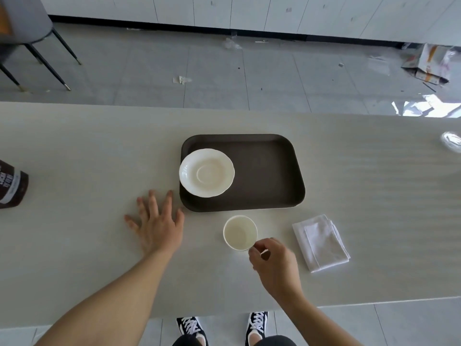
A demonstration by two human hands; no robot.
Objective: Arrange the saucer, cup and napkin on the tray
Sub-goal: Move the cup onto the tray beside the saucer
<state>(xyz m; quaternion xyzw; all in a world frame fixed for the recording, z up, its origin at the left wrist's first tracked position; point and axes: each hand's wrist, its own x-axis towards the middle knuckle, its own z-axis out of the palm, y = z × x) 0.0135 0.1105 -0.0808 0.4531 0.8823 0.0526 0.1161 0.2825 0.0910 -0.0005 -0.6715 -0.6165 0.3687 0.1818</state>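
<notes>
table [374, 183]: right hand [275, 262] pinches cup [240, 232].

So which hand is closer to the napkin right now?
Right. The right hand pinches the cup just left of the napkin; the left hand lies flat beyond the cup.

White lettering on the brown bottle [11, 187] at the frame's left edge, too blurred to read, no other text legible

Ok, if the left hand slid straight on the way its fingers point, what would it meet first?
Probably nothing: the left hand lies flat, fingers pointing away along bare table, passing just left of the tray. The thumb side might graze the tray's near-left corner.
</notes>
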